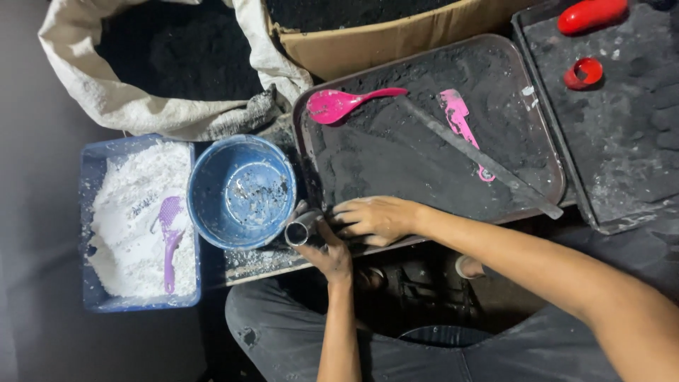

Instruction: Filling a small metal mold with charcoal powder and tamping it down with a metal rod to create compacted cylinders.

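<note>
Left hand (331,253) grips a short grey metal tube (303,230) at the near rim of the grey tray of black powder (305,152); right hand (375,218) lies loosely curled at its 3 o'clock. Round blue bowl (241,191) crowds 9 o'clock; pink plastic spoon (346,102) and grey metal bar (481,159) lie at 1 o'clock.

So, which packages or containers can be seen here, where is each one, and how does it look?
Sack: top left, whitish cloth, open, black powder inside.
Cardboard box: top centre, brown, dark powder inside.
Blue tub: left, rectangular, white powder and a purple scoop inside.
No labels, signs or screens show.
</note>
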